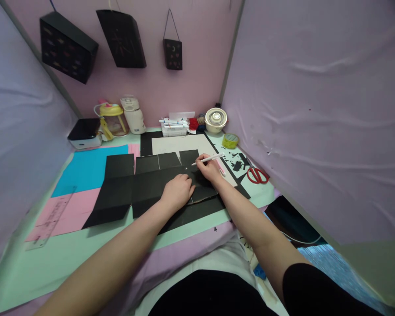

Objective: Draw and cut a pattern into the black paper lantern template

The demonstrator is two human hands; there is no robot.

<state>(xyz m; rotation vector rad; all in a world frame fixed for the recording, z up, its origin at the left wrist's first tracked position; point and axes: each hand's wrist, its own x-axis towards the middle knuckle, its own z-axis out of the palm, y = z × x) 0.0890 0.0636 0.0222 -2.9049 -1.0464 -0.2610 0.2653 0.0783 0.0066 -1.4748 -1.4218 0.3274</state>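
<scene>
A large creased sheet of black card (151, 184), with cut flaps along its far edge, lies unfolded across the work surface. My left hand (178, 192) rests on the card, fingers lying down on it and thumb apart. Between the fingers of my right hand (209, 169) is a white pen (213, 158), its tip low over the card near the right-hand flaps. The frame does not show clearly whether the tip touches. Partly hidden by the right hand, a slim pink and white item (221, 170) lies beside it; its kind is unclear.
Red-handled scissors (258, 175), black paper scraps (237, 165) and yellow-green tape (230, 141) are at the right. Blue paper (82, 169), pink paper (79, 208) and a clear ruler (54, 217) lie left. Behind stand bottles (134, 118) and a pen box (174, 128); black lanterns (173, 55) hang above.
</scene>
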